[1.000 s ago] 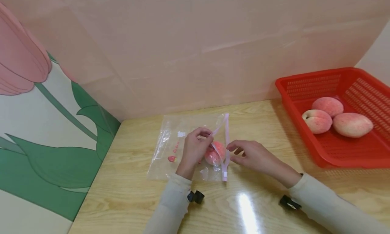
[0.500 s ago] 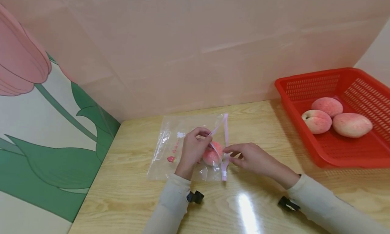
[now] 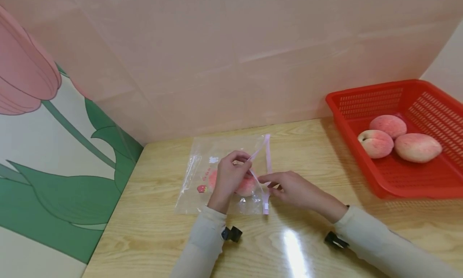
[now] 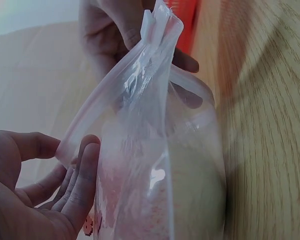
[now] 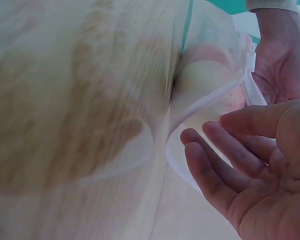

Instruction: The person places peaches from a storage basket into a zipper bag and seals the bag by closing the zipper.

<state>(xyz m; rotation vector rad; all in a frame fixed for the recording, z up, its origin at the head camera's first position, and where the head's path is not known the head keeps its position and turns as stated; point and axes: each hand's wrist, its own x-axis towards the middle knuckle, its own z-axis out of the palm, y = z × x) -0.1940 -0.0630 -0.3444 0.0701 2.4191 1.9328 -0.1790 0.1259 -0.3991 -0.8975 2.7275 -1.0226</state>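
Note:
A clear zip bag with a strawberry print and pink zip edges lies on the table, its mouth to the right and spread apart. My left hand pinches the upper edge of that mouth between thumb and fingers, as the left wrist view shows. Inside the bag, peach pink shows on both sides of the left hand, which hides the middle. My right hand reaches its fingertips into the mouth. In the right wrist view its fingers are loosely bent with nothing between them. The zip slider sits at the near end.
On the right stands a red basket with three peaches in it. A pale pink wall covering rises behind the wooden table. A tulip-patterned panel borders the table's left side.
The peach in the bag has shifted left, deeper inside, away from the mouth. My right hand has followed leftward to the bag's opening. The left hand has barely moved.

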